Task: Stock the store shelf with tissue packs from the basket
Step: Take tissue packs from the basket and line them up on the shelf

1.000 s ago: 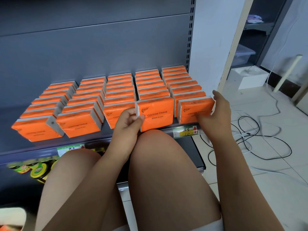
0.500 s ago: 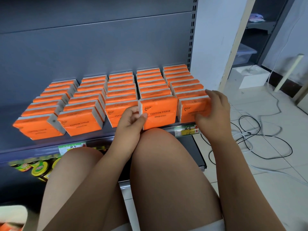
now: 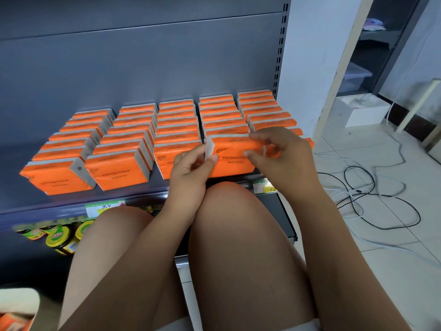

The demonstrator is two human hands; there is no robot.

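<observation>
Tissue packs (image 3: 176, 120), orange, stand in five front-to-back rows on the grey shelf (image 3: 133, 194), from back panel to front edge. Front pack (image 3: 236, 163) of the fourth row from the left is at the shelf's front edge, with its "COTTON TISSUE" face toward the camera and both hands on it.

Left hand (image 3: 191, 170): grip closed on the pack's left end, thumb and forefinger pinching the white end flap. Right hand (image 3: 284, 154): grip closed on the pack's top right, fingers curled over the top, thumb on the front face. Can't tell if the pack's base rests on the shelf or is just lifted.

Price tags (image 3: 105, 207) sit on the shelf's front rail. Jars (image 3: 59, 237) with green-yellow labels are on the level below, left side. Cables (image 3: 372, 199) and a white box (image 3: 362, 108) lie on the tiled floor (image 3: 358, 259) right of the shelf. Blurred white rim (image 3: 19, 297) with orange inside shows low on the left; can't confirm it's the basket.
</observation>
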